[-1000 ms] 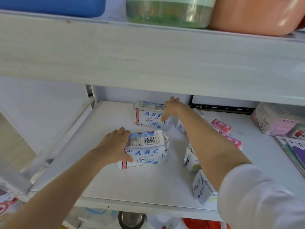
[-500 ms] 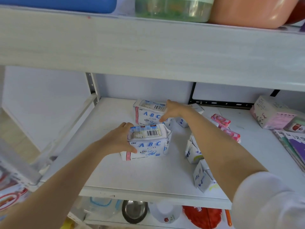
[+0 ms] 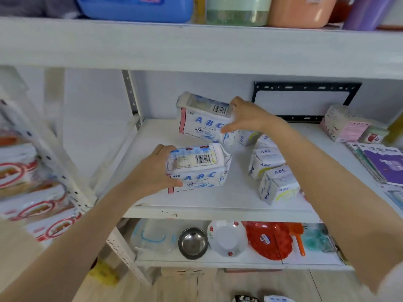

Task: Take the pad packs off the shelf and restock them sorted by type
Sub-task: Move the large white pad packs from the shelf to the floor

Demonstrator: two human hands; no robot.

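Item 1: my left hand [image 3: 152, 171] grips the near pad pack [image 3: 197, 168], a white ABC pack with blue lettering and its barcode face up; my thumb is pressed along its front face, the other fingers wrap its left end, and whether its base touches the white shelf [image 3: 196, 203] I cannot tell. Item 2: my right hand [image 3: 250, 118] holds the far pad pack [image 3: 200, 120], same print, tilted and raised clear of the board, fingers over its top right edge and thumb under its lower right corner, so the pack sits pinched between them. Item 3: the small ABC packs [image 3: 270, 171], a cluster of white boxes, stand on the shelf just right of my left fingertips and below my right forearm. Item 4: a pink box [image 3: 346, 125] sits well to the right of my right fingers, at the shelf's back. Item 5: a purple booklet [image 3: 386, 164] lies flat at the far right edge. Item 6: a steel bowl [image 3: 193, 243] rests on the tier below my left fingers.
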